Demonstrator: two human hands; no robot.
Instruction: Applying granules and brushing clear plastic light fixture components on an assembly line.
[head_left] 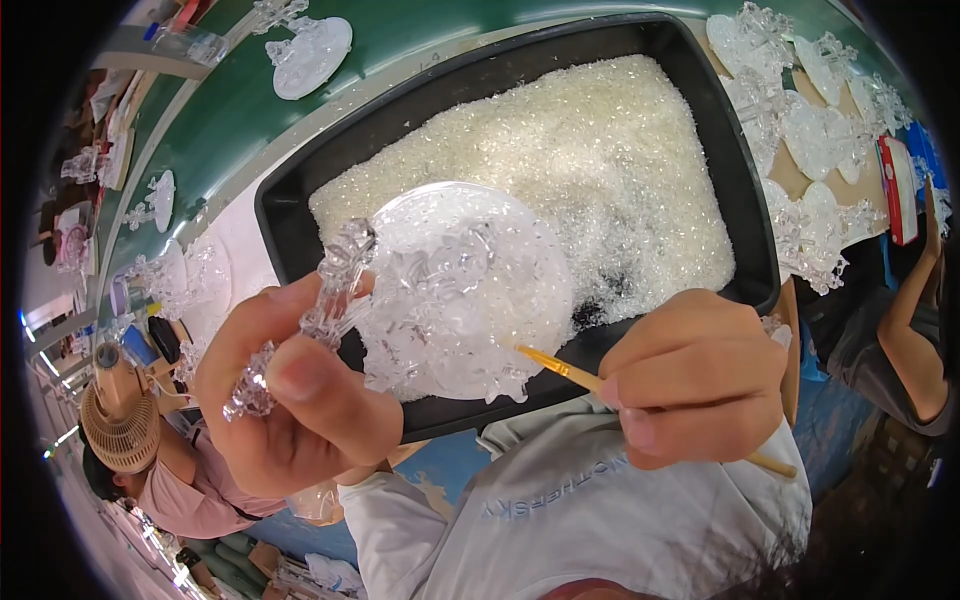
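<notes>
My left hand [300,400] pinches the transparent moulded stem [338,285] of an ornament between thumb and fingers. Joined to that stem is a round whitish disc [535,290], tilted, with raised transparent shapes and glittering flakes on its face. In my right hand [700,380], the fingers close round a thin wooden paintbrush [570,372] with a gold ferrule. The brush tip meets the lower right part of the disc, though its bristles are hard to make out. Both hands are over the near side of a black tray [735,150] holding white glitter flakes [590,130].
Similar transparent ornaments [820,135] crowd the right side, near a red-and-white box [898,190]. Another disc ornament [312,58] lies on the green tabletop [400,30] beyond the tray. At left are more ornaments [190,275], a fan [120,420] and a person in pink [195,480].
</notes>
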